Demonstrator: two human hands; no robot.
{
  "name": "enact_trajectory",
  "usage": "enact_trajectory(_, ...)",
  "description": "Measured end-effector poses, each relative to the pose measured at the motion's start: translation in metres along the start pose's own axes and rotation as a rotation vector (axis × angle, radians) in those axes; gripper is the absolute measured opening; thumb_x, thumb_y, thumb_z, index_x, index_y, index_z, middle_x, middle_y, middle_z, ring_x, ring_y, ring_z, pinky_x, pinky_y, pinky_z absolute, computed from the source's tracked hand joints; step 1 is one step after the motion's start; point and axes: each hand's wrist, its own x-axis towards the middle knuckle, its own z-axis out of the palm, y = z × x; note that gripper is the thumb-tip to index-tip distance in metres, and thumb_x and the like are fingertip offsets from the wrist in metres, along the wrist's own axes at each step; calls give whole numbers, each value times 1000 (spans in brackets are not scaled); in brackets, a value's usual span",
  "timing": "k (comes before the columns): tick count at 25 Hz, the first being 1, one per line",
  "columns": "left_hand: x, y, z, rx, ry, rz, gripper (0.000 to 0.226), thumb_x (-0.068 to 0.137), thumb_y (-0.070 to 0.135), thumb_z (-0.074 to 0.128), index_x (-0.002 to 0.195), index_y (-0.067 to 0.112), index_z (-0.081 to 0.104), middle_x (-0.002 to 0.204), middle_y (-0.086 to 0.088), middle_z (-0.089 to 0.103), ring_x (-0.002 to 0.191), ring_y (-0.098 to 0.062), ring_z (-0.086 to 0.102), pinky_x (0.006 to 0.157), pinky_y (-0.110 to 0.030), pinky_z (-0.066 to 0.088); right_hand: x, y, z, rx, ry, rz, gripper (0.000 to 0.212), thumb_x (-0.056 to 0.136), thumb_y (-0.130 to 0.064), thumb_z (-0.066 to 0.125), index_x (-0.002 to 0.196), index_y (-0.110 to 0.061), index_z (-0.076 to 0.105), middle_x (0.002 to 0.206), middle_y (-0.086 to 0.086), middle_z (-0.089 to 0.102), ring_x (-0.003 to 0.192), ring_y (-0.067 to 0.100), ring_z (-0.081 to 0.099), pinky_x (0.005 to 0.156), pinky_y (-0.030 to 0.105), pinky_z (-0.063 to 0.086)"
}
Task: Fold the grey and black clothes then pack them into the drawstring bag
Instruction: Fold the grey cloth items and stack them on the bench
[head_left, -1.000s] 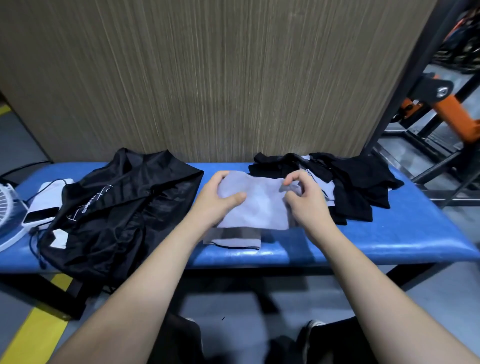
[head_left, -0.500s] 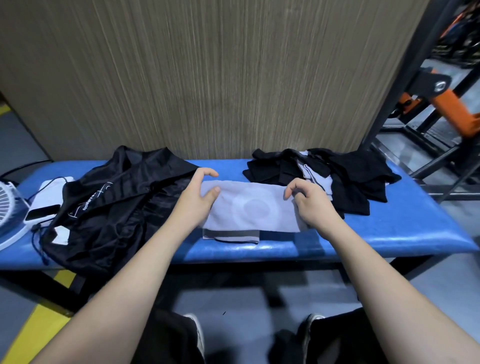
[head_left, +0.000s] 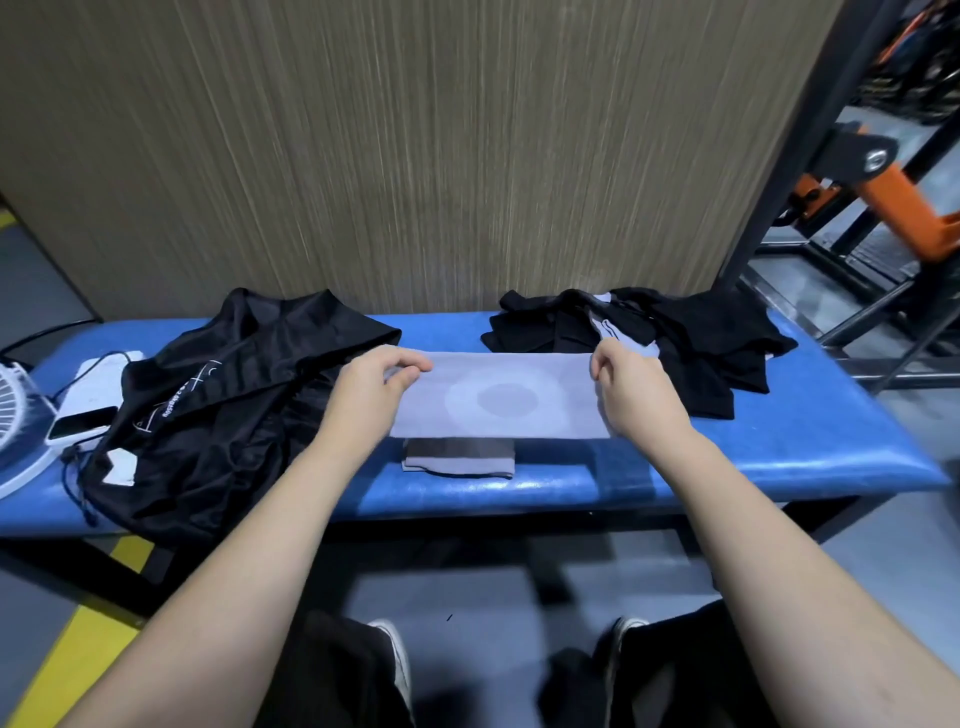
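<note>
While both hands pinch the grey cloth (head_left: 498, 397), left hand (head_left: 371, 387) and right hand (head_left: 631, 389) at its far corners, mid-bench (head_left: 779, 441); keep it taut, edges level w/ folded piece (head_left: 460, 457) beneath; bag (head_left: 218, 410) lies left.

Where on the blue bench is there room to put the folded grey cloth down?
Bare bench lies at the right end, past the black clothes pile, and behind the grey cloth. The left is crowded: drawstring bag, power bank, fan.
</note>
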Motion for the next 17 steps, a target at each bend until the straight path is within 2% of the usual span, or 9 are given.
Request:
enact_trajectory(4, 4, -15, -21, 37, 139, -30, 23, 94, 0, 58, 93, 17, 74, 102, 8, 72, 90, 22, 56, 78, 3, 35, 6, 19, -15, -73, 64, 103, 20, 95, -14, 30, 87, -16, 48, 77, 16, 57, 69, 39, 53, 57, 36, 40)
enact_trajectory(6, 2, -17, -19, 52, 113, -29, 23, 95, 2, 59, 94, 20, 74, 105, 8, 72, 93, 20, 57, 80, 3, 36, 5, 23, -18, -56, 59, 127, 20, 94, -14, 30, 86, -16, 48, 76, 16, 59, 69, 39, 55, 56, 37, 42)
enact_trajectory(9, -3, -7, -4, 45, 0, 9, 20, 96, 10, 61, 98, 25, 72, 106, 19, 69, 100, 18, 55, 82, 4, 33, -3, 13, -12, 36, 2, 69, 20, 93, -14, 33, 84, -19, 50, 71, 14, 59, 67, 40, 56, 60, 42, 48)
enact_trajectory(13, -3, 2, 8, 6, -56, 29, 20, 92, 15, 66, 107, 28, 71, 112, 22, 66, 108, 16, 53, 88, 5, 30, -7, -4, -8, 142, -8, 24, 18, 91, -9, 39, 86, -16, 55, 67, 5, 60, 68, 30, 56, 61, 36, 44)
enact_trajectory(15, -4, 5, 11, -4, -78, -1, 25, 90, 14, 68, 109, 30, 69, 115, 23, 64, 107, 10, 55, 90, -2, 34, -7, -9, -9, 114, 1, -15, 11, 88, -12, 47, 88, -18, 56, 74, 0, 63, 70, 24, 54, 63, 36, 45)
enact_trajectory(17, -5, 7, 14, -18, -128, -62, 27, 88, 13, 68, 109, 31, 66, 115, 24, 63, 97, 8, 57, 85, -12, 40, -7, -11, -10, 71, -21, -43, 12, 83, -13, 52, 88, -23, 55, 84, -4, 64, 65, 16, 51, 63, 36, 46)
